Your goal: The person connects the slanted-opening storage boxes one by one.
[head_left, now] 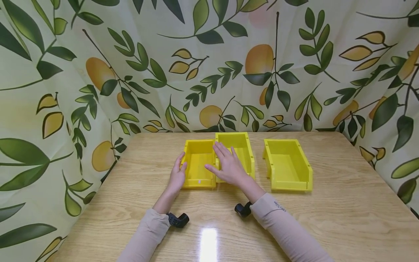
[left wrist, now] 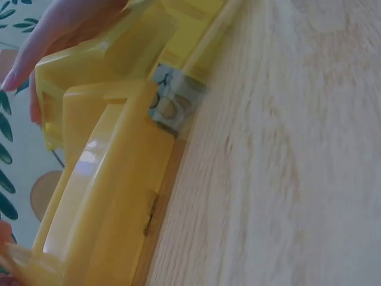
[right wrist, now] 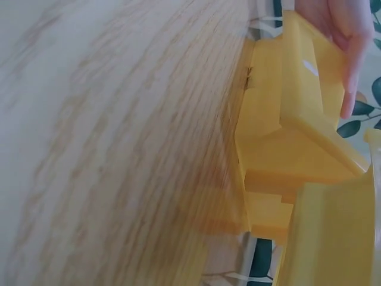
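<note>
Two yellow bins stand side by side at the middle of the table. My left hand [head_left: 178,175] is at the left wall of the darker yellow bin [head_left: 199,181], its fingers fairly straight along that side and the thumb near the rim. Over the lighter middle bin [head_left: 240,140], my right hand [head_left: 230,167] is spread, fingers straight and thumb pointing left toward the shared edge. The right wrist view shows the left hand [right wrist: 345,27] beyond the darker bin [right wrist: 268,137]. In the left wrist view the right hand [left wrist: 71,24] lies across the lighter bin [left wrist: 113,53].
A third yellow bin [head_left: 289,185] stands apart on the right. All three rest on a wood-grain table [head_left: 343,218]. A leaf-and-fruit patterned cloth [head_left: 209,80] hangs behind and at both sides. Black wrist cameras [head_left: 178,220] sit at the cuffs.
</note>
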